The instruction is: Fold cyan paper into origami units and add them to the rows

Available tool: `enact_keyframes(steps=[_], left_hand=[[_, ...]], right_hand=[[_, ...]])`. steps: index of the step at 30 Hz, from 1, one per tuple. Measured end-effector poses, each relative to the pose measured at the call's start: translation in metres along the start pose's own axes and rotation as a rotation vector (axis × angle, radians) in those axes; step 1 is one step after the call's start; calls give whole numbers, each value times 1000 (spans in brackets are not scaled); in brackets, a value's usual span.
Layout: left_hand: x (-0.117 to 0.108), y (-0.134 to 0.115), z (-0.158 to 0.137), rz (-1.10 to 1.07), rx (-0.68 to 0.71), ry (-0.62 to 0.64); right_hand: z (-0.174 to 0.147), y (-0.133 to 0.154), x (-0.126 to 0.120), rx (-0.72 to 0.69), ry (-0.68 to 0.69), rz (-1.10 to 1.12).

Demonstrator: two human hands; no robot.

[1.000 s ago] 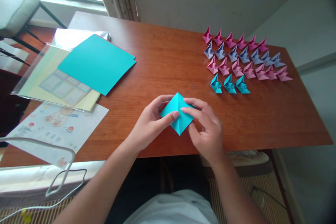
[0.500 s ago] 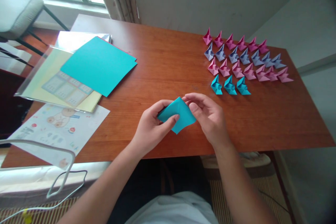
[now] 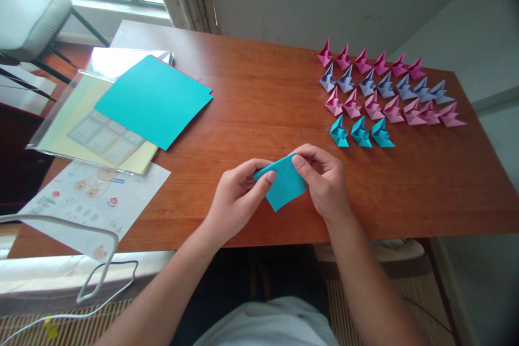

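A small folded turquoise paper [image 3: 285,186] is held between my two hands above the near part of the table. My left hand [image 3: 242,193] pinches its left corner, thumb on top and fingers behind. At the upper right corner, my right hand [image 3: 322,178] is closed on the paper between thumb and fingertips. The fingers behind the paper are partly hidden. Beyond my right hand, three turquoise folded paper figures [image 3: 360,132] stand in a short row. Rows of pink [image 3: 393,109], lilac [image 3: 385,85] and magenta paper figures [image 3: 380,63] lie behind them.
On the left of the wooden table [image 3: 251,86] lie turquoise paper sheets [image 3: 156,100] over a clear-wrapped pack of pale yellow paper [image 3: 85,100]. A printed sheet with a bear [image 3: 97,205] is nearer me. A white metal rail [image 3: 60,220] and cable [image 3: 93,311] are at lower left.
My right hand has closed on the paper's upper right corner, where its fingers were loose beside it. The paper's top corner is now folded down or turned, leaving a straight upper edge.
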State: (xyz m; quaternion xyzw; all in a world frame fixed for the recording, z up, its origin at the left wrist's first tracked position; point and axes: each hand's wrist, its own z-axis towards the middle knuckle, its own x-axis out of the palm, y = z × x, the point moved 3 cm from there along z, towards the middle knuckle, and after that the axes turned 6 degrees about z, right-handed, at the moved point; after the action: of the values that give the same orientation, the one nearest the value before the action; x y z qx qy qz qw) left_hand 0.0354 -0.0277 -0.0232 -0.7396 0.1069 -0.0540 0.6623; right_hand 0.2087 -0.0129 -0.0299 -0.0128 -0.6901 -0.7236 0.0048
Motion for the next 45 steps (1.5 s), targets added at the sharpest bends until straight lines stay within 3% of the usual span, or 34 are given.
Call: enact_keyframes(steps=[11,22,27,34,45], left_hand=[[-3,2,1,-53,0,-66],[-3,1,0,-16,6,-24],[0,0,0,137,29,52],[2,-3,1,368,78,71],[2,-5,1,327,90,47]], right_hand=[[0,1,-1,-62,-37,49],[-1,2,-1,-23,-32,50],[-2,3,2,12,50,9],[-2,6,5,-72,89,-83],[-3,9,5,-42,106,-33]])
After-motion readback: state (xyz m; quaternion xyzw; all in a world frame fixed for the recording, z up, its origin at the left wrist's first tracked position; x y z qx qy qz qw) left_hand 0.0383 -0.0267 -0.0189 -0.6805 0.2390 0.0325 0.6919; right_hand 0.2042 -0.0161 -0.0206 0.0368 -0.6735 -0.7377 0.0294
